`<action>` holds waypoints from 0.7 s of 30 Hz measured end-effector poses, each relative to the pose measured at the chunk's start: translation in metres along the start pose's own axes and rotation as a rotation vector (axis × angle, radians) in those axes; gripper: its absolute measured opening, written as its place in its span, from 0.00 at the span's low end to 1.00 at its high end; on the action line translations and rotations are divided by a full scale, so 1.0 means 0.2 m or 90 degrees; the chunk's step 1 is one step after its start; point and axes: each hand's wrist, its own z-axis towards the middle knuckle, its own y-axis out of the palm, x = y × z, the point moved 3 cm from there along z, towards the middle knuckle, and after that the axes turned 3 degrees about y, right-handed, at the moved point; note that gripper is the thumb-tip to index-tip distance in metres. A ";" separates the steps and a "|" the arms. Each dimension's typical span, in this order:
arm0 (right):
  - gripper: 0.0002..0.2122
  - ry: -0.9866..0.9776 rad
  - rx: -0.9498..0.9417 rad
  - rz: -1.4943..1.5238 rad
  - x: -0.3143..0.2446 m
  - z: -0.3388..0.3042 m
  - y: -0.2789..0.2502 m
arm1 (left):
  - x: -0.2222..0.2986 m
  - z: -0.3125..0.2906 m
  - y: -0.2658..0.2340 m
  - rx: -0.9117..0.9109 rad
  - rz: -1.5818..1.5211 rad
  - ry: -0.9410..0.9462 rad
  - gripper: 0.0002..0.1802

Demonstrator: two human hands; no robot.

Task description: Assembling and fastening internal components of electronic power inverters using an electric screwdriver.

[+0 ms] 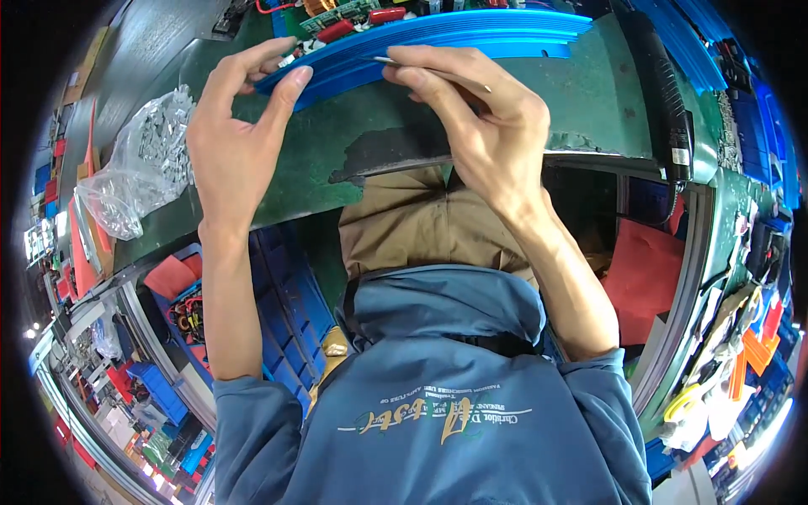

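A long blue finned heat sink (471, 34) lies across the far side of the green bench. Behind it runs a circuit board (358, 13) with red cylindrical parts and a copper coil. My left hand (240, 126) is closed around the heat sink's left end, with the thumb in front and the fingers behind. In my right hand (497, 118) slim metal tweezers (454, 78) are pinched between thumb and fingers. Their dark tip points left, close to the front face of the heat sink; whether it touches cannot be seen.
On the left of the bench (589, 109) lies a clear plastic bag (156, 151) of small grey pieces. A black-handled tool (669, 109) with a cord rests at the right edge. More blue heat sinks (690, 42) lie at the far right. Blue bins (286, 295) stand below the bench.
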 end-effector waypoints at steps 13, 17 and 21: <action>0.08 0.003 0.095 -0.022 -0.04 -0.08 -0.04 | 0.00 0.02 -0.01 0.017 -0.001 0.016 0.15; 0.09 0.040 0.118 0.045 -0.05 -0.11 -0.11 | -0.05 0.09 -0.04 -0.087 -0.024 0.007 0.13; 0.09 0.102 0.172 0.090 -0.02 -0.13 -0.18 | -0.08 0.19 -0.10 -0.090 -0.059 0.009 0.14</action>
